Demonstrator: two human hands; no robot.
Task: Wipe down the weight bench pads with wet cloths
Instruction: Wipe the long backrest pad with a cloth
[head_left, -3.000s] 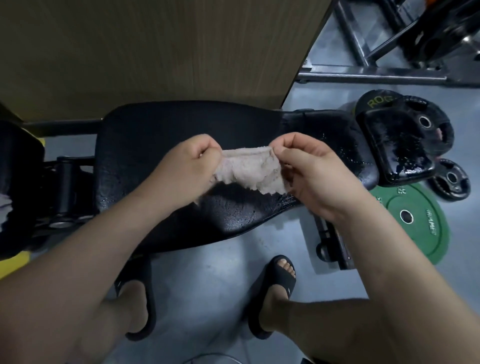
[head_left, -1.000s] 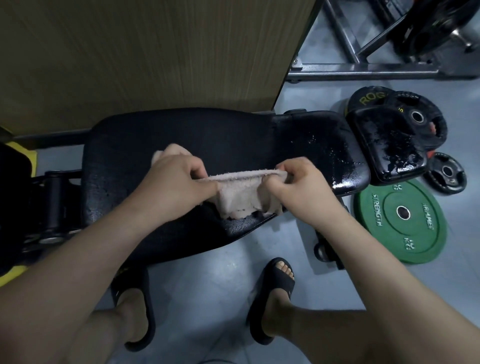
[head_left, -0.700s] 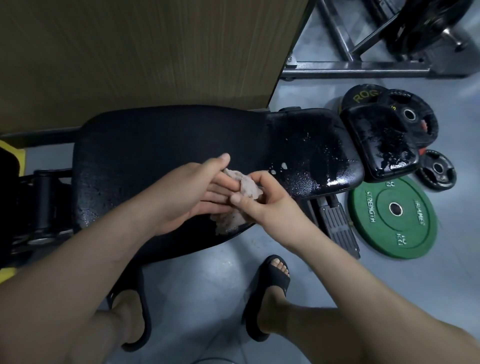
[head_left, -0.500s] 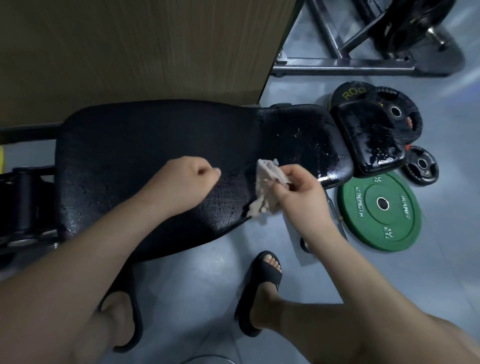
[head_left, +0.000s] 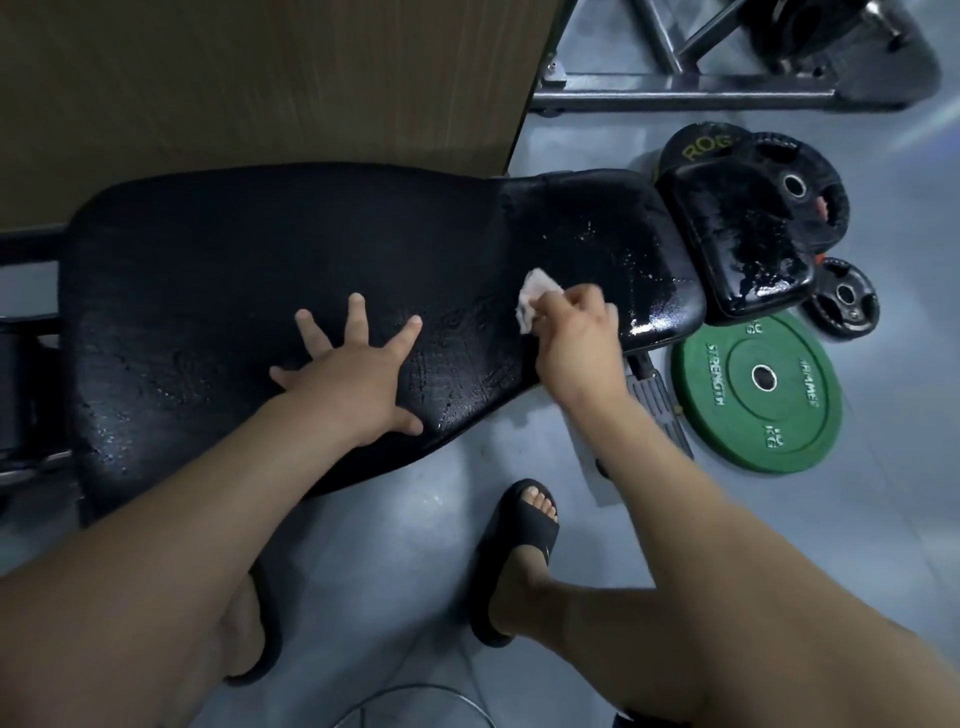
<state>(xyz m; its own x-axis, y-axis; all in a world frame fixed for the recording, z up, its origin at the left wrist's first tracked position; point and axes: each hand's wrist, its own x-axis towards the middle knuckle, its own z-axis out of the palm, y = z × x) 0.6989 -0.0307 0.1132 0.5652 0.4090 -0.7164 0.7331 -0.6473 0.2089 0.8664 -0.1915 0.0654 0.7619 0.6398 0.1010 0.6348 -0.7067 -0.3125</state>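
Observation:
The long black back pad (head_left: 218, 291) of the weight bench lies across the view, wet and shiny. A narrower seat pad (head_left: 618, 234) adjoins it on the right, and a small black end pad (head_left: 743, 244) lies further right, both with water streaks. My left hand (head_left: 353, 374) rests flat on the back pad with fingers spread. My right hand (head_left: 576, 343) grips a bunched pale cloth (head_left: 535, 299) and holds it against the bench where the back pad meets the seat pad. Most of the cloth is hidden in my fist.
A green weight plate (head_left: 758, 389) lies on the grey floor right of the bench, with black plates (head_left: 800, 187) and a small one (head_left: 844, 299) behind it. A wooden panel (head_left: 260, 78) stands behind the bench. A metal rack base (head_left: 685, 96) runs at the top right. My sandalled feet (head_left: 522, 551) stand below.
Both hands folded the cloth, then my left hand let it go and spread flat on the back pad. My right hand carried the bunched cloth right and down onto the bench.

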